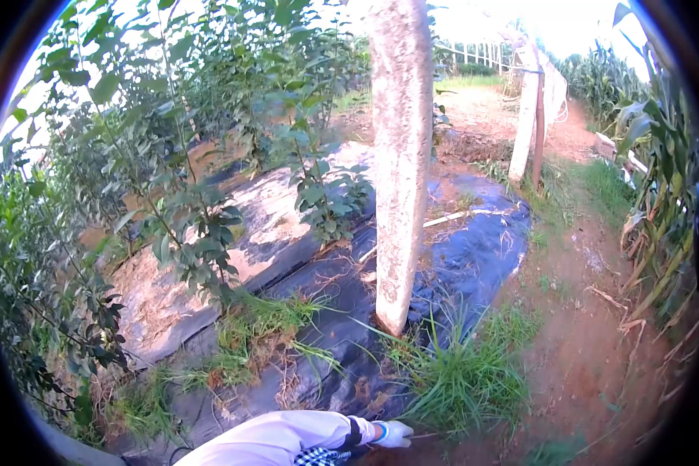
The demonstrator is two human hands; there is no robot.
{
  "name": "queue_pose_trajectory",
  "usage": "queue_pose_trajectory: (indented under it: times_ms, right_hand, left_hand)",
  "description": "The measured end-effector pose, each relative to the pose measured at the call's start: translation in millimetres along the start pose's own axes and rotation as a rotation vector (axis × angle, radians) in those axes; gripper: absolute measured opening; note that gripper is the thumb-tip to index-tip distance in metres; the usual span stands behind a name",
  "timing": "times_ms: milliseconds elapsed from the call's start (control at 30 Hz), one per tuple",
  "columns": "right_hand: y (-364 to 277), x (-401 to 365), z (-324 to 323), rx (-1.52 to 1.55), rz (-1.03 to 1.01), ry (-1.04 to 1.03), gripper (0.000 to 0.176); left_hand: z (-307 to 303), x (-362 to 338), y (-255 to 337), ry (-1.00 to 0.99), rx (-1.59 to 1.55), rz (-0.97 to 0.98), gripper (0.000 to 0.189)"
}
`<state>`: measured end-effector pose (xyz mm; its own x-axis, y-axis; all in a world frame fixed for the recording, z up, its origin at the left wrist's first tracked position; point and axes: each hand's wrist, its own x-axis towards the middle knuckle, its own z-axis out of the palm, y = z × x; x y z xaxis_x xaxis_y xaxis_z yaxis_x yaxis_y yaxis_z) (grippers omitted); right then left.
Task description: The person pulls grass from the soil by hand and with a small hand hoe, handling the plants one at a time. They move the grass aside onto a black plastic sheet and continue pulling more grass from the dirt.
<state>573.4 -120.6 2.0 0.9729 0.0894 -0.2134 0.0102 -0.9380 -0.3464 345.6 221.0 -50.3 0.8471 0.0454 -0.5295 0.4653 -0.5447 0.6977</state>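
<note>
My left hand (pixel 394 434), in a white glove, reaches in from the bottom edge, low beside the base of a grass clump (pixel 470 380). Its fingers look closed, and a thin pale strand seems to run off to the right of them; what they hold is too small to make out. A light sleeve (pixel 287 435) with a dark band near the wrist covers the arm, and blue-and-white checked cloth (pixel 322 457) shows beneath. My right hand is out of view. Black plastic sheeting (pixel 349 388) covers the ground around the grass.
A pale concrete post (pixel 400 171) rises from the sheeting just ahead. Leafy saplings (pixel 186 210) stand on the left, with more grass (pixel 264 326) at their feet. A dirt path (pixel 582 334) runs along the right beside tall corn plants (pixel 660 202). Another post (pixel 526 116) stands farther back.
</note>
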Motion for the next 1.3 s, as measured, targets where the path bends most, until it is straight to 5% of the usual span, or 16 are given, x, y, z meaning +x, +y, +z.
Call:
queue_pose_trajectory:
  times_ms: [67, 200, 300, 333, 367, 400, 433, 500, 633, 667, 767, 833, 1000, 1100, 1267, 1300]
  right_hand:
    - [-49.4, 27.6, -11.3, 0.358, 0.067, -0.074, 0.083]
    - [-217.3, 0.7, -32.4, 0.673, -0.13, -0.104, 0.055]
    - [-341.6, -94.9, -49.3, 0.599, -0.422, -0.453, 0.039]
    - [-375.8, -130.4, -44.3, 0.829, -0.552, -0.696, 0.035]
    - [-399.1, -161.8, -51.1, 0.577, -0.753, -0.836, 0.05]
    - [-431.4, -182.8, -60.7, -0.071, -0.936, -1.087, 0.07]
    - [-427.4, -203.7, -31.4, -0.114, -1.242, -0.945, 0.088]
    - [-430.2, -222.4, -32.2, 0.028, -1.261, -1.0, 0.09]
    - [-368.5, -160.2, -5.3, 0.227, -0.823, -0.748, 0.05]
    - [-341.5, -141.4, -1.2, 0.172, -0.699, -0.625, 0.041]
    - [-240.4, -102.7, 17.9, 0.062, -0.442, -0.494, 0.043]
    - [-185.0, -103.4, 24.9, 0.066, -0.212, -0.439, 0.054]
    - [-128.3, -96.2, 32.7, 0.878, 0.354, -1.083, 0.048]
    - [-88.9, -78.4, 58.1, 1.124, 0.576, -0.835, 0.04]
    - [-0.9, -60.1, 75.8, 0.637, 0.413, -0.257, 0.051]
    - [8.0, -59.1, 78.6, 0.492, 0.364, -0.09, 0.054]
  left_hand:
    - [-7.4, -31.2, 13.6, -0.025, 0.04, -0.032, 0.048]
    - [14.5, -32.6, 2.7, -0.045, -0.004, 0.052, 0.046]
    - [14.1, -36.0, 19.6, -0.065, -0.061, 0.037, 0.043]
    - [16.4, -34.5, 24.1, -0.071, -0.065, 0.026, 0.041]
    - [32.7, -23.4, 18.7, -0.06, -0.076, 0.023, 0.045]
    - [48.1, -13.2, 13.6, -0.041, -0.097, 0.042, 0.045]
    - [62.6, -2.5, 5.9, 0.006, -0.151, 0.091, 0.046]
    - [105.9, 29.7, -11.5, 0.154, -0.296, 0.26, 0.048]
    - [126.5, 42.8, -33.9, 0.25, -0.428, 0.466, 0.051]
    - [82.9, 16.2, -14.7, -0.017, -0.401, 0.272, 0.057]
    - [-3.7, -36.5, 53.7, -0.227, -0.64, 0.01, 0.042]
    - [4.8, -29.5, 57.6, -0.2, -0.753, 0.084, 0.034]
    - [0.3, -29.2, 99.4, -0.31, -0.44, 0.379, 0.047]
    - [-3.3, -24.8, 89.4, -0.32, -0.1, 0.574, 0.057]
    - [-84.9, -8.0, 11.2, -0.023, 0.468, 0.059, 0.032]
    - [-94.3, -0.9, -12.7, 0.188, 0.312, -0.065, 0.023]
